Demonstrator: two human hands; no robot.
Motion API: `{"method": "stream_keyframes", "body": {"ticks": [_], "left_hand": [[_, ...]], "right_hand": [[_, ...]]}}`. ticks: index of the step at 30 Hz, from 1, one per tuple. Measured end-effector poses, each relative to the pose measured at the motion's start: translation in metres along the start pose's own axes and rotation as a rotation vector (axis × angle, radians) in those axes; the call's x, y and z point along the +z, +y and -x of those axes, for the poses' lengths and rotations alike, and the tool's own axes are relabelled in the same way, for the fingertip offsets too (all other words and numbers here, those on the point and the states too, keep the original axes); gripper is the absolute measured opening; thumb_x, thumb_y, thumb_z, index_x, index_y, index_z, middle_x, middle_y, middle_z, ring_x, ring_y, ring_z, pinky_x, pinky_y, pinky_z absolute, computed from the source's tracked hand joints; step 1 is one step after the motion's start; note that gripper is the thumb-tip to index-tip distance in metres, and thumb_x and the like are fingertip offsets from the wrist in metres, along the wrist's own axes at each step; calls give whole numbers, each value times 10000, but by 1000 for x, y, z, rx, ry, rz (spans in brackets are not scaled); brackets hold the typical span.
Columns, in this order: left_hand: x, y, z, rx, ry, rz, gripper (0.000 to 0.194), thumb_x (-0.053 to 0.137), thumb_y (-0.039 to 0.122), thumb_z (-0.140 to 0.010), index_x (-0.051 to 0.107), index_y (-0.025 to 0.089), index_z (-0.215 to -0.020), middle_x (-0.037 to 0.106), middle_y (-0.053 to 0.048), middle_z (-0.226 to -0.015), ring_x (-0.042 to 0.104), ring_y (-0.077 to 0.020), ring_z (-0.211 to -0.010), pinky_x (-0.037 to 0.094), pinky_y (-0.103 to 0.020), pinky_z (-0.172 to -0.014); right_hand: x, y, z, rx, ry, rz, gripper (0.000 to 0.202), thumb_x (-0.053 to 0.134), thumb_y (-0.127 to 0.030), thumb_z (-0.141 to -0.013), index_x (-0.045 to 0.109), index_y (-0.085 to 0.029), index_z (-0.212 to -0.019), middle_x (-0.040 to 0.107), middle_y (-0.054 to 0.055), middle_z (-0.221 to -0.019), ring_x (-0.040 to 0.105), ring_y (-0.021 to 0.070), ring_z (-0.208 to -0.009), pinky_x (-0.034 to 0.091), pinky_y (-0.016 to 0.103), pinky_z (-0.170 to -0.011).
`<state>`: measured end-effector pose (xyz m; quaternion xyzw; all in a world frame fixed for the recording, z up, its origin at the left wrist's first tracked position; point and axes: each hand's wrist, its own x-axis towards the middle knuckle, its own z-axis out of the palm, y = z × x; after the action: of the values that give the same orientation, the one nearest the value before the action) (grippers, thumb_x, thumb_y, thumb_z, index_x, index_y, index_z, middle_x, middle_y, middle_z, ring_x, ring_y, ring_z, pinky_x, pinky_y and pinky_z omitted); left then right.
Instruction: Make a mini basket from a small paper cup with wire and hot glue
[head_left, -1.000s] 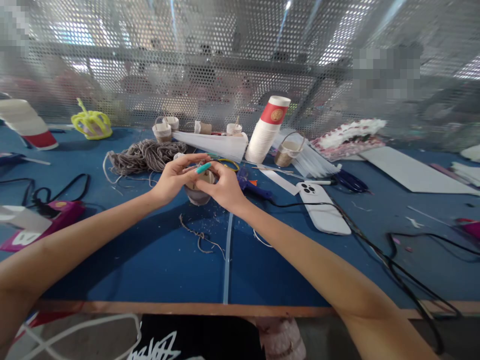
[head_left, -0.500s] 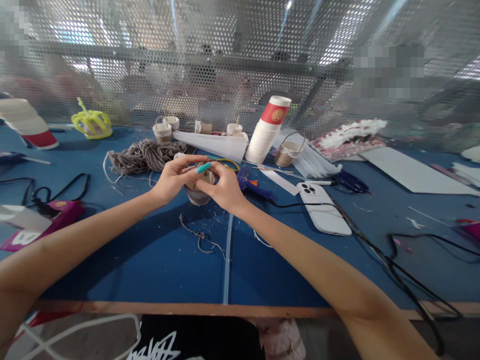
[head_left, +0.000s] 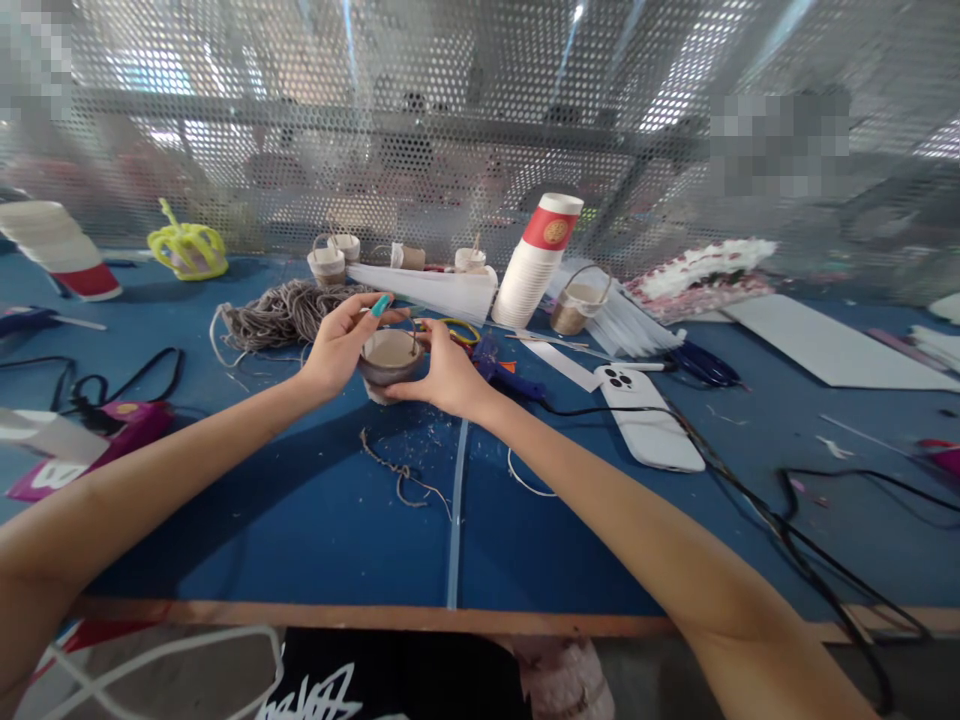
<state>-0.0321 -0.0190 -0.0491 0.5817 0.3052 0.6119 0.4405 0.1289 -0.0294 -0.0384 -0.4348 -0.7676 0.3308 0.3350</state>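
Note:
A small cup [head_left: 386, 372] with a pale inside and a greyish band around its rim stands between my hands above the blue table. A thin dark handle [head_left: 414, 338] rises at its right rim. My right hand [head_left: 448, 372] curves around the right side, thumb across the front and fingers behind. At the left back rim, my left hand [head_left: 339, 335] is closed on the cup, its teal thumbnail pointing up; its fingertips are partly hidden. A loose twisted cord [head_left: 403, 470] lies in front of the cup.
Behind my left hand lies grey yarn [head_left: 289, 312]. A stack of paper cups [head_left: 529, 270] leans behind my right hand, near a small handled basket [head_left: 576, 305]. A blue glue gun [head_left: 506, 375], its black cable and a white phone [head_left: 649, 415] lie to the right.
The cup has tipped so its open inside shows towards me. My hands have moved apart; the right thumb has dropped to the cup's front, the left thumb now points up.

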Motion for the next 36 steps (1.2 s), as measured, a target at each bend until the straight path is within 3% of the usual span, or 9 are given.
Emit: {"method": "stream_keyframes", "body": {"ticks": [8,13,16,22,36], "left_hand": [[1,2,0,-35,25,11,392,413,500,-884,569,182,-1051,731,-76,-944,690,-210,-916,570,-353,-765],[-1,-1,-2,-13,50,-7,303,524,425,-840,624,181,-989,720,-68,-1003,664,-196,-982,529,-347,-870],[-3,-2,-2,34,0,-74,292,586,419,-804,658,185,-963,726,-53,-957,666,-178,-932,513,-329,-876],[-2,3,0,85,23,-282,334,597,478,-786,706,191,-917,723,-33,-820,634,-142,-691,498,-265,-641],[-3,-2,-1,6,3,-147,321,616,458,-770,720,195,-921,731,-41,-831,646,-143,-690,505,-270,-651]], "right_hand": [[4,-1,3,-67,135,57,763,781,-415,-523,433,-149,-1148,621,142,-1114,590,292,-1055,468,452,-904],[5,1,2,-122,186,44,590,733,-428,-610,465,-185,-1076,644,100,-1045,623,260,-974,501,423,-834],[7,2,4,-138,157,59,614,725,-400,-630,453,-174,-1132,625,122,-1115,607,276,-1028,491,428,-867],[9,1,7,-154,114,93,661,707,-348,-666,417,-171,-1233,628,112,-1136,599,270,-1062,481,424,-900],[8,11,3,-132,112,5,723,746,-407,-590,431,-190,-1202,627,96,-1110,617,264,-1023,496,423,-906]]}}
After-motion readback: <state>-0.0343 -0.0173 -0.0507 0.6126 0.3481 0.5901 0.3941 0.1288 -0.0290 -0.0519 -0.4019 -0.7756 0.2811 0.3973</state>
